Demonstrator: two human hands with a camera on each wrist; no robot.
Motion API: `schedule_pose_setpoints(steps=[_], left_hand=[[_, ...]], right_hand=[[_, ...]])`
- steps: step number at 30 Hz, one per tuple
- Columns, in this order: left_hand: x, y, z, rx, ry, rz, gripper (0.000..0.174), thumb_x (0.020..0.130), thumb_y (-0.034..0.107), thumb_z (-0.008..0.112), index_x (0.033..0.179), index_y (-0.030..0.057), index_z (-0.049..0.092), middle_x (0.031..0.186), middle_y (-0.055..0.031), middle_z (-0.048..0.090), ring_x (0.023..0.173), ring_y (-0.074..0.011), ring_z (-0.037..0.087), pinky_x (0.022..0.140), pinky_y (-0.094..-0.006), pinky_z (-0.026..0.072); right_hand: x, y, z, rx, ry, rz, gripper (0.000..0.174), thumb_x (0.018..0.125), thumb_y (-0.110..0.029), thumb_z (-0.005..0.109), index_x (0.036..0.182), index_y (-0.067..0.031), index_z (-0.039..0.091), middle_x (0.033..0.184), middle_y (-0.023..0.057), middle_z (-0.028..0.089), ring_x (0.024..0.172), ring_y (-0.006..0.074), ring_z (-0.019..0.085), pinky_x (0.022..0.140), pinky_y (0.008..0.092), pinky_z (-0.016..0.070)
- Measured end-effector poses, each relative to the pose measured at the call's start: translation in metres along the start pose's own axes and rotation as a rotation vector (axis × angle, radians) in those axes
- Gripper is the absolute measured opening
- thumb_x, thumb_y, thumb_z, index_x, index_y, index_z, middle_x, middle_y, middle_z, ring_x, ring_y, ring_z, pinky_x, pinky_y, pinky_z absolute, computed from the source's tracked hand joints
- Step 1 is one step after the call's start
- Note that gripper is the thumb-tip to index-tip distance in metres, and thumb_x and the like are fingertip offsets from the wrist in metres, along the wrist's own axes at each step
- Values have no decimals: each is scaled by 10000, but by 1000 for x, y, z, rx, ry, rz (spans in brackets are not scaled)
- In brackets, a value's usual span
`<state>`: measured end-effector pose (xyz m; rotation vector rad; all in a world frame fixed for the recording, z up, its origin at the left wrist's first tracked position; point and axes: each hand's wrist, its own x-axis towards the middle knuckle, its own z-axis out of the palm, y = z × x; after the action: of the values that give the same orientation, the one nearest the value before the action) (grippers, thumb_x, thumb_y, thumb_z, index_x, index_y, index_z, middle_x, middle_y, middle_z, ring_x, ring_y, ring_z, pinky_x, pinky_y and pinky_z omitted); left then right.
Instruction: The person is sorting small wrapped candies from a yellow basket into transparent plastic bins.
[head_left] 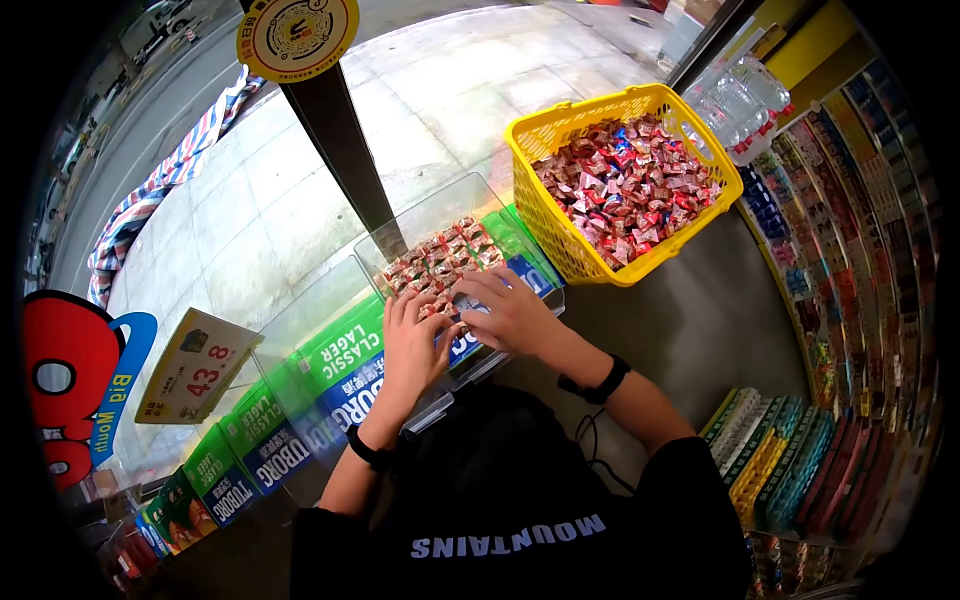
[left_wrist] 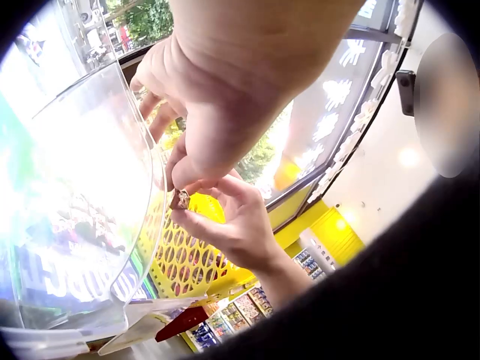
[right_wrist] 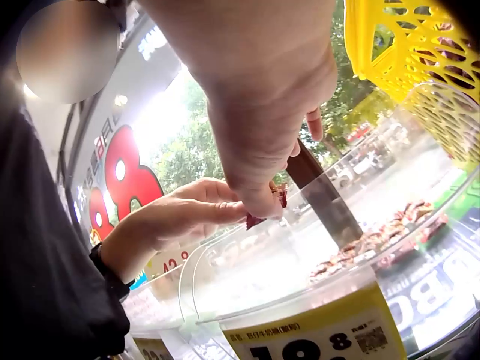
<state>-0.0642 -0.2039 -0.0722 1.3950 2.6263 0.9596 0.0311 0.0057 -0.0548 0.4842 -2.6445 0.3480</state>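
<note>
In the head view my left hand (head_left: 412,345) and right hand (head_left: 512,315) meet above a clear plastic bin (head_left: 480,190) of small wrapped candies (head_left: 440,255). The candies lie in rows inside it. Between the fingertips of both hands is a wrapped candy (left_wrist: 180,199), seen in the left wrist view. There, the right hand (left_wrist: 244,229) pinches it with thumb and fingers, and the left thumb (left_wrist: 196,171) bends against it. From the right wrist, the candy's reddish wrapper (right_wrist: 255,221) shows at the left hand's (right_wrist: 176,214) fingertips, partly hidden by the right thumb.
A yellow basket (head_left: 570,245) heaped with wrapped candies stands to the right of the bin. Green and blue beer cartons (head_left: 345,345) run below the bins. A price sign (head_left: 198,368) stands at left, a dark post (head_left: 345,150) ahead, packed shelves (head_left: 850,240) at right.
</note>
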Motion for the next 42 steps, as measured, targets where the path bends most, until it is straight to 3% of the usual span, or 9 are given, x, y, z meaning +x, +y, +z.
schedule_pose_setpoints(steps=[5, 7, 10, 13, 16, 26, 31, 34, 42], left_hand=[[-12, -21, 6, 205, -56, -93, 481, 897, 386, 781, 1301, 145, 686, 1628, -210, 415, 1582, -436, 276, 1297, -662, 157], [-12, -21, 7, 222, -37, -83, 471, 902, 398, 768, 1295, 149, 693, 1630, -209, 418, 1587, -436, 273, 1299, -660, 144], [-12, -22, 10, 224, -3, -80, 472, 888, 408, 767, 1264, 127, 715, 1638, -192, 424, 1582, -418, 293, 1300, -663, 132], [-13, -23, 11, 212, 20, -84, 476, 877, 413, 772, 1249, 120, 726, 1648, -183, 417, 1582, -406, 298, 1299, -666, 129], [-13, -23, 12, 209, 22, -80, 477, 873, 415, 776, 1252, 129, 727, 1649, -182, 410, 1587, -401, 287, 1298, -668, 128], [-12, -21, 12, 196, -2, -106, 528, 891, 430, 758, 1317, 122, 711, 1648, -191, 406, 1595, -409, 267, 1300, -664, 119], [-13, -21, 14, 190, 25, -116, 520, 889, 441, 746, 1304, 128, 717, 1645, -195, 430, 1599, -398, 277, 1297, -670, 131], [-14, -22, 17, 175, 51, -123, 513, 892, 440, 744, 1304, 135, 718, 1640, -192, 437, 1597, -391, 284, 1298, -669, 137], [-14, -18, 14, 163, 23, -163, 481, 899, 422, 756, 1290, 146, 706, 1611, -166, 471, 1601, -374, 289, 1304, -658, 133]], right_hand=[[16, 27, 28, -49, -120, 33, 266, 783, -220, 795, 1036, -155, 746, 1418, 117, 600, 1378, 321, 520, 1083, 520, 439], [18, 37, 47, -117, -246, 30, 326, 805, -226, 784, 1128, -185, 789, 1451, 119, 592, 1407, 325, 493, 1094, 520, 431], [14, 43, 73, -167, -259, -14, 162, 855, -246, 699, 929, -159, 813, 1395, 135, 624, 1363, 330, 518, 1135, 589, 401], [13, 48, 88, -229, -311, -2, 167, 855, -254, 697, 909, -166, 828, 1370, 126, 637, 1360, 318, 523, 1156, 600, 386], [20, 53, 95, -261, -481, 42, 172, 840, -236, 742, 941, -136, 839, 1443, 121, 598, 1377, 336, 517, 1098, 543, 423], [24, 63, 111, -272, -531, -19, 154, 821, -254, 750, 875, -135, 830, 1317, 104, 662, 1307, 286, 574, 1010, 511, 456], [30, 48, 74, -175, -487, 43, 286, 806, -233, 800, 1078, -146, 784, 1323, 113, 649, 1246, 304, 608, 997, 470, 476], [32, 33, 53, -64, -509, 129, 282, 821, -245, 809, 1083, -143, 779, 1299, 97, 652, 1191, 297, 637, 981, 470, 491], [25, -21, -25, 150, -94, 38, 211, 850, -173, 841, 1014, -99, 731, 1257, 118, 669, 1145, 348, 651, 998, 476, 517]])
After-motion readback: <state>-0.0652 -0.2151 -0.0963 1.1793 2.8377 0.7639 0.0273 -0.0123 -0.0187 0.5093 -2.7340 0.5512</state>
